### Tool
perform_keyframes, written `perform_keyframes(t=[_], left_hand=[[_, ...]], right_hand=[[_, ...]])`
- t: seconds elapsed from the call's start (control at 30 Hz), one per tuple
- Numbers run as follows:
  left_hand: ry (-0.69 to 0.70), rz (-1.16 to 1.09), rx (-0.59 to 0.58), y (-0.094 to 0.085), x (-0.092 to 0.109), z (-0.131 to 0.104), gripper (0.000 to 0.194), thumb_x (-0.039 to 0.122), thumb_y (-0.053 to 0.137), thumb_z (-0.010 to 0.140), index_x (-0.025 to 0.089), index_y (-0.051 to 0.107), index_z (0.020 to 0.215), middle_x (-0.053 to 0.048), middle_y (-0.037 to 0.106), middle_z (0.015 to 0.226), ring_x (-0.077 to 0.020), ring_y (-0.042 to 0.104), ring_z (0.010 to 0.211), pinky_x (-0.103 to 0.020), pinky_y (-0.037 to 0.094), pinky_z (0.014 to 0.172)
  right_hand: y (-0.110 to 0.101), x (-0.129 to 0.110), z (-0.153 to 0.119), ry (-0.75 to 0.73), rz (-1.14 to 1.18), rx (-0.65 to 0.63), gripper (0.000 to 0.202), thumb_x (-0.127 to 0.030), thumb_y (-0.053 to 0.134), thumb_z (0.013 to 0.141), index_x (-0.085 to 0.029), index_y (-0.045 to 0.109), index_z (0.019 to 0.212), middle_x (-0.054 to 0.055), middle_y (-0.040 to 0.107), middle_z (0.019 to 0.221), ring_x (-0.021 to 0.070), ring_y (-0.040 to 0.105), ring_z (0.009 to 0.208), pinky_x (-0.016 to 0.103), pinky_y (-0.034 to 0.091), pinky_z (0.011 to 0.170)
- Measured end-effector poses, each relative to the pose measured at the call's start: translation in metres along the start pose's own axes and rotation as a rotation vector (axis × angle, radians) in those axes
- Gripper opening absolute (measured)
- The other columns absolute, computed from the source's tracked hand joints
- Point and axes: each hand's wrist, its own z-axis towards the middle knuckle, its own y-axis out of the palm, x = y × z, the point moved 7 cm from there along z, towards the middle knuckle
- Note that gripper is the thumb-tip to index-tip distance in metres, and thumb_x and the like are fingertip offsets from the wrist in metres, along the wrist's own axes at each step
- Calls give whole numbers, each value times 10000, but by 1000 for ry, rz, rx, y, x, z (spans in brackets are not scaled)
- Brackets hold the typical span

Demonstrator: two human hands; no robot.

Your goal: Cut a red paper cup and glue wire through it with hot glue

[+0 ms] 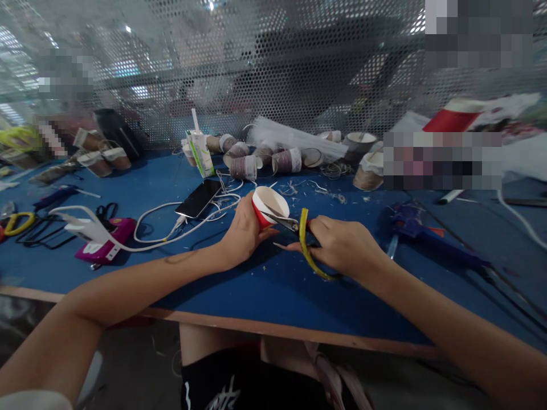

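Observation:
A red paper cup with a white inside [276,204] is tilted with its mouth toward the camera, and my left hand [244,233] is wrapped round its left side. My right hand [342,242] grips scissors [293,223] by their handles. The scissor blades reach over the cup's rim and into its mouth. A yellow band [304,239], apparently part of the scissor handles, curves in front of my right fingers. Behind my left hand lies a black phone [199,199] with a white cable plugged in.
A blue glue gun [436,239] lies at the right. Purple power block [106,242] and yellow-handled scissors [19,224] are at the left. Along the perforated screen stand a drink carton [199,152], several twine-wrapped cups [243,167] and clear sticks [294,136]. The table edge [256,327] runs in front.

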Motion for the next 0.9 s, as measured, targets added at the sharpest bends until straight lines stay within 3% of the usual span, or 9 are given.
perform_keyframes(t=[0.2,0.4,0.9], left_hand=[[-42,-4,3,0,-2,-1,859,401,751,699,157,223,1332,-171,475,1202,-313,533,1117,-521,457,978],[44,65,5,-1,5,-2,797,445,676,766,145,217,1344,-192,454,1227,-341,507,1153,-556,431,1001],[102,114,4,-1,11,-5,800,471,595,829,137,129,1387,-223,418,1270,-358,469,1200,-576,409,1012]], right_hand=[[-1,0,-1,-17,7,0,629,-551,246,957,-100,632,750,91,591,584,161,549,520,254,251,459],[-3,2,0,35,25,8,631,-581,281,932,-90,642,765,96,596,600,167,550,518,257,248,461],[-2,2,0,45,39,-15,670,-617,245,926,-102,635,746,88,595,596,167,555,523,257,240,469]])
